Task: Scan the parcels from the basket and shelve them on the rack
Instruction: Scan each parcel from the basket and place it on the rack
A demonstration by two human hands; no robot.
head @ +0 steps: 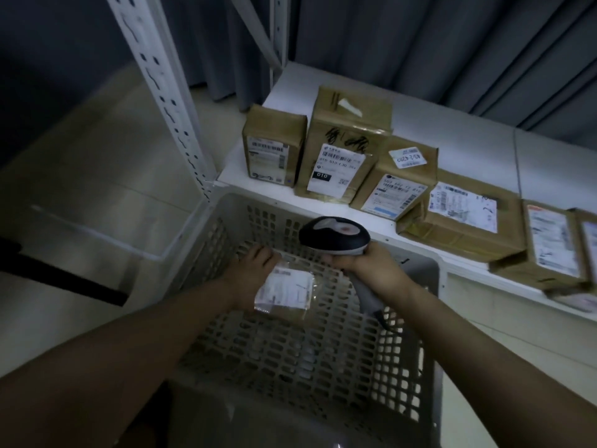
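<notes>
Both forearms reach from the near edge over the near wall of a grey lattice basket [400,367]. The walls rise steeply on all four sides, and a stretch of bare lattice floor lies between the near wall and the hands.

Toward the far end of the basket floor sits the parcel [323,295]. It is flat and wrapped in brown, and its white shipping label [284,291] faces up, the print blurred. Its outline is dim, but its long side seems to run left to right across the basket.

The left hand [255,270] holds the parcel's far left corner, with the fingers [258,253] bent over the edge. The right hand [371,266] is wrapped around the grip of a barcode scanner [334,236]. Its dark, rounded head hangs just above the parcel's far edge and points away from the person, while the grey handle slants back toward the right wall.

The basket's far rim meets the front edge of the white rack shelf [290,92]. A row of cardboard parcels [342,147] runs along that front edge, labels facing the person, each touching or leaning on the next. Open white shelf lies behind them.

A perforated rack upright [161,92] rises at the basket's far left corner, with pale floor [97,156] to its left. A dark pleated curtain [420,43] hangs behind the rack.
</notes>
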